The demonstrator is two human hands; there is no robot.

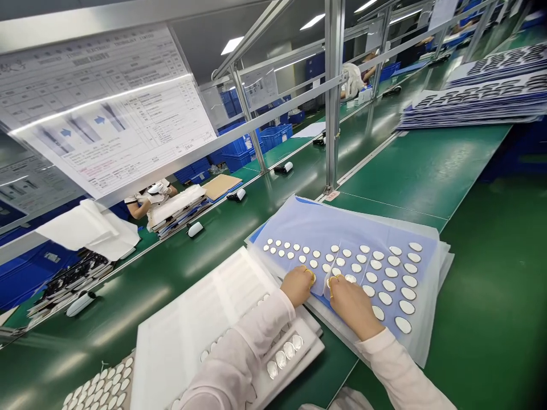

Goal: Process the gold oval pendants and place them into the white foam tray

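Observation:
A blue sheet under translucent film (325, 222) lies on a stack in front of me, with rows of white ovals (407, 293) with dark rims on it. My left hand (298, 286) is closed in a pinch at the sheet's near edge, gripping the film. Just to its right, my right hand (354, 304) also pinches the film, close to several ovals. Creases run up the film between the two hands. Yellow covers show on fingertips of both hands. Under my left forearm is a white foam sheet (171, 324), and shiny ovals (281, 359) sit in foam there.
More white ovals (98, 387) lie at the lower left. Stacked sheets with dark pieces (470, 108) stand at the far right of the green bench (410, 165). A metal post (332, 114) rises behind the blue sheet. Across the line, another person's gloved hands (157, 192) hold a scanner.

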